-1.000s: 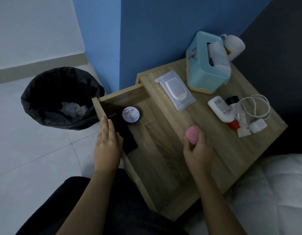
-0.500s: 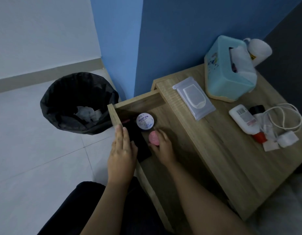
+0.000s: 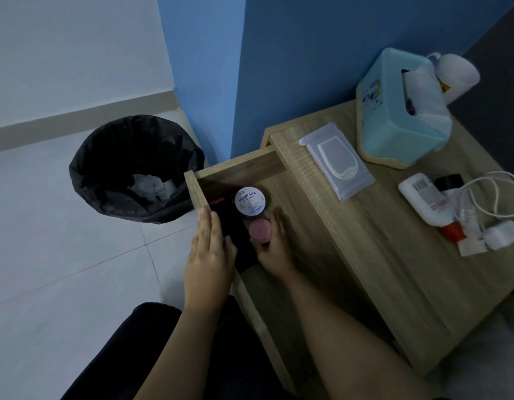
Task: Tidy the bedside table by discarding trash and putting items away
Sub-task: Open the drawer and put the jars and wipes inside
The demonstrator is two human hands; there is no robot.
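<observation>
The wooden bedside table (image 3: 394, 284) has its drawer (image 3: 193, 192) pulled open. Inside the drawer, my right hand (image 3: 274, 249) grips a small pink-lidded jar (image 3: 260, 230), set just below a white-lidded cream jar (image 3: 250, 202) and beside a dark flat item (image 3: 232, 226). My left hand (image 3: 209, 255) lies flat over the drawer's front edge, fingers together. On the tabletop lie a wipes pack (image 3: 338, 160), a white bottle with a red cap (image 3: 429, 202), a black-lidded jar (image 3: 449, 180) and a white charger with its cable (image 3: 498, 223).
A black-lined bin (image 3: 134, 168) with crumpled paper stands on the tiled floor left of the drawer. A teal tissue box (image 3: 394, 111) and a white bottle (image 3: 455, 73) stand at the table's back. Blue wall behind; white bedding at lower right.
My right hand carried the pink-lidded jar from over the tabletop down into the drawer, next to the cream jar. My left hand stayed on the drawer's front edge.
</observation>
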